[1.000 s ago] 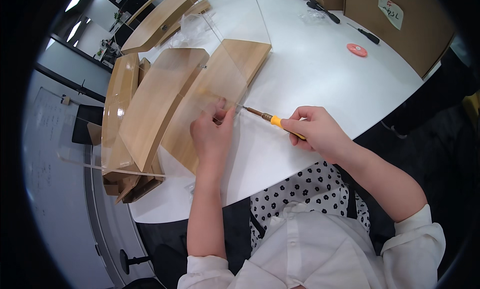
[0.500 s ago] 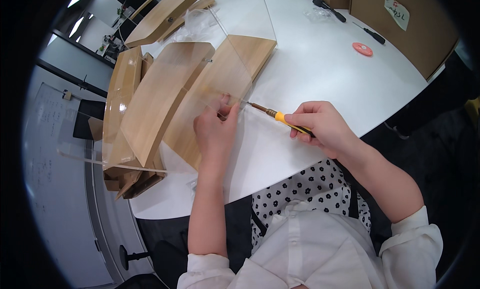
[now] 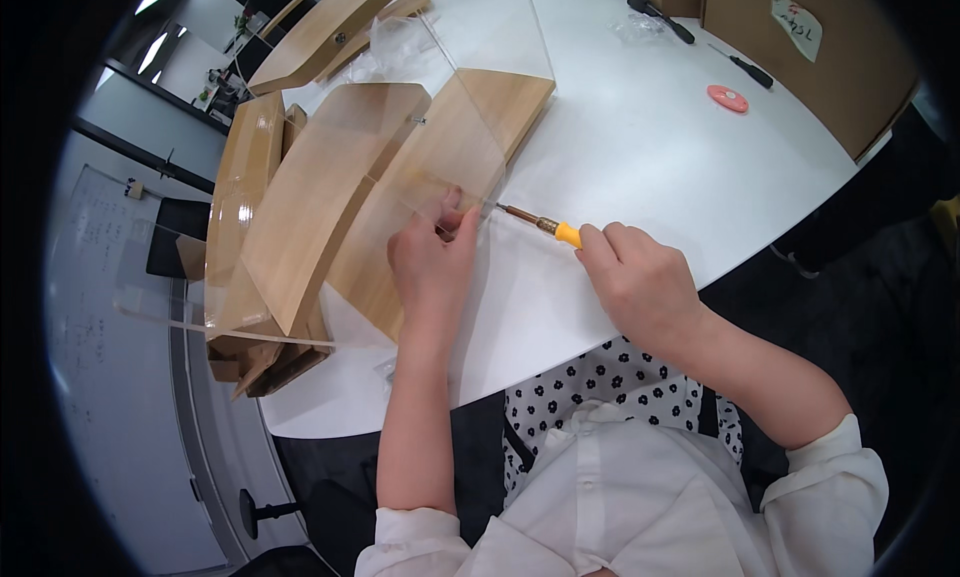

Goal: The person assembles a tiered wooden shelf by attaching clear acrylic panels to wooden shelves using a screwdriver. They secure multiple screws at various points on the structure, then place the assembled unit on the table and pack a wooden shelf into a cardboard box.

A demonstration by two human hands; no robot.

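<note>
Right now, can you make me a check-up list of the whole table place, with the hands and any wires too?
Surface: white table, with things spread on it.
Job's things: yellow-handled screwdriver, clear panel, flat wooden board, curved wooden piece.
Clutter: two dark hand tools, red oval piece, crumpled plastic.
Left hand: at the clear panel; anything between its fingertips is hidden.
Right hand: closed around the yellow-handled screwdriver, whose tip points toward the left hand.
Cables: nothing seen.
Surroundings: large cardboard box, whiteboard, dark chair.
</note>
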